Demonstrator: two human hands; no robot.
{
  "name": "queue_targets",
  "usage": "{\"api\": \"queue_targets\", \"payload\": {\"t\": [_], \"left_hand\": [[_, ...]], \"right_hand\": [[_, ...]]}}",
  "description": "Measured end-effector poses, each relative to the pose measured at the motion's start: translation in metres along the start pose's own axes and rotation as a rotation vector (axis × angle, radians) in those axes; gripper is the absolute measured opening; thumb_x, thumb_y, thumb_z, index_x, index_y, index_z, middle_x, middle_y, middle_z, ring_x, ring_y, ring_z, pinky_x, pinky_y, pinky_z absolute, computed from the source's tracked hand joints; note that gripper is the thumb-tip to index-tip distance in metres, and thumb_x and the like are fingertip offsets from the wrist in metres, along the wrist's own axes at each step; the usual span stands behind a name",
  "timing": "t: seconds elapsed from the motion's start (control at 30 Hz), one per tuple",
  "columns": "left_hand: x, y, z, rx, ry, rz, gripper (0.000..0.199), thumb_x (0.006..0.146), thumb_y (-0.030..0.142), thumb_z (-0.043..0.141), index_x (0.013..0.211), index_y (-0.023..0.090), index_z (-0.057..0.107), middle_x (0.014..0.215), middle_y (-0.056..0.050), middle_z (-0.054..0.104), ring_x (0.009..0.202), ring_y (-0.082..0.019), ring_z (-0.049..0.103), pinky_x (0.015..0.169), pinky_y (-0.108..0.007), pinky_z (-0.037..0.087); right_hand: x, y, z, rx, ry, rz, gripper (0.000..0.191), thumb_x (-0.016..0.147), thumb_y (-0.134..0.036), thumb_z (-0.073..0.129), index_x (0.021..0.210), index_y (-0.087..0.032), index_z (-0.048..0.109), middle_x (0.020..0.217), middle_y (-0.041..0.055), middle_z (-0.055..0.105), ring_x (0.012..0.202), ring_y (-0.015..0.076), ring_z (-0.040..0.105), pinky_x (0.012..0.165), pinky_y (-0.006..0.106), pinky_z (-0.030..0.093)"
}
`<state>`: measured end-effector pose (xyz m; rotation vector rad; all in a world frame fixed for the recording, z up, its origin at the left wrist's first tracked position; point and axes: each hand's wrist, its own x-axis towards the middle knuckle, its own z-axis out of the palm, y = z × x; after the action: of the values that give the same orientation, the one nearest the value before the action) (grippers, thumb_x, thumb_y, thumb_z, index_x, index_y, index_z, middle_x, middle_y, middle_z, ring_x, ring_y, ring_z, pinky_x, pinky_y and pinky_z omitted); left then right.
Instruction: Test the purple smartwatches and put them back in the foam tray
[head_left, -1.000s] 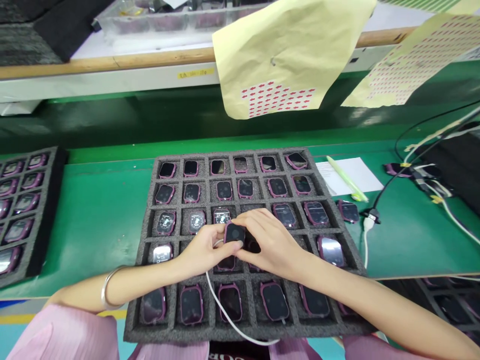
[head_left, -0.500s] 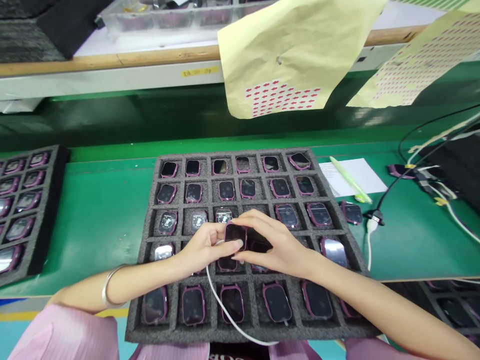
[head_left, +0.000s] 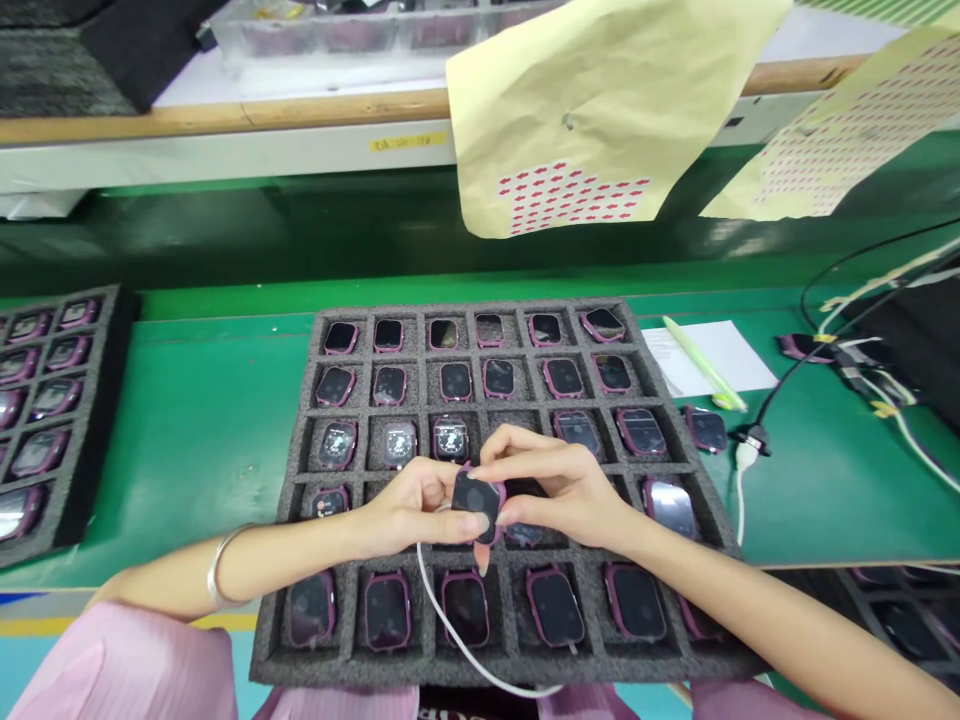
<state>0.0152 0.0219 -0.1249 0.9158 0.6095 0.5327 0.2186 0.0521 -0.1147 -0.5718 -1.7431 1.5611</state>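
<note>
A dark-screened smartwatch body with a purple case (head_left: 474, 500) is held between both hands over the middle of a grey foam tray (head_left: 495, 668). My left hand (head_left: 420, 505) grips it, thumb on the screen's lower part; a white cable (head_left: 442, 610) hangs from beneath this hand. The fingers of my right hand (head_left: 559, 485) pinch the watch's right and upper edges. Rows of similar watches fill many of the tray's compartments, and several near the left and middle, such as one lit watch (head_left: 451, 439), show glowing dials.
Another foam tray of watches (head_left: 97, 420) stands at the left. To the right are white paper (head_left: 739, 355), a green pen (head_left: 701, 360), a loose watch (head_left: 705, 428) and a cable connector (head_left: 748, 445). Yellow sticker sheets (head_left: 600, 100) hang from the shelf above.
The held watch has tilted and moved slightly down, with its screen turned more toward the camera. My right hand has shifted slightly right. A lit screen at the tray's left now shows icons.
</note>
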Motion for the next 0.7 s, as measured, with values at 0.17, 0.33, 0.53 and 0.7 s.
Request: {"api": "queue_targets", "payload": {"t": [0.17,0.33,0.53,0.7], "left_hand": [[0.001,0.002,0.006,0.079,0.071,0.048,0.031,0.077,0.041,0.067,0.080,0.011,0.060,0.064,-0.006,0.066,0.049,-0.010,0.045,0.048,-0.022,0.028],[0.003,0.001,0.009,0.154,0.248,0.114,0.027,0.081,0.037,0.065,0.088,0.012,0.061,0.066,-0.004,0.065,0.061,-0.014,0.057,0.058,-0.024,0.042],[0.005,-0.003,0.010,0.144,0.275,0.093,0.025,0.081,0.033,0.065,0.093,0.012,0.060,0.074,-0.003,0.064,0.067,-0.015,0.060,0.062,-0.024,0.047],[0.008,-0.005,0.010,0.195,0.301,0.092,0.025,0.081,0.032,0.066,0.093,0.011,0.061,0.081,-0.004,0.062,0.074,-0.015,0.058,0.069,-0.026,0.046]], "right_hand": [[-0.001,-0.003,-0.004,-0.082,-0.028,-0.026,0.027,0.087,-0.032,0.067,0.111,-0.020,0.068,0.094,0.0070,0.057,0.087,0.0182,0.056,0.078,0.035,0.048],[-0.001,-0.004,-0.003,-0.289,-0.060,-0.043,0.054,0.081,-0.031,0.073,0.130,-0.019,0.052,0.110,0.0102,0.055,0.100,0.0217,0.055,0.088,0.039,0.047],[-0.006,0.004,0.003,-0.511,-0.031,-0.089,0.049,0.084,-0.021,0.069,0.128,-0.018,0.047,0.108,0.0094,0.055,0.100,0.0212,0.054,0.086,0.036,0.048],[-0.006,0.006,0.004,-0.596,-0.007,-0.115,0.043,0.086,-0.020,0.063,0.126,-0.018,0.047,0.107,0.0104,0.057,0.099,0.0235,0.055,0.083,0.040,0.051]]}}
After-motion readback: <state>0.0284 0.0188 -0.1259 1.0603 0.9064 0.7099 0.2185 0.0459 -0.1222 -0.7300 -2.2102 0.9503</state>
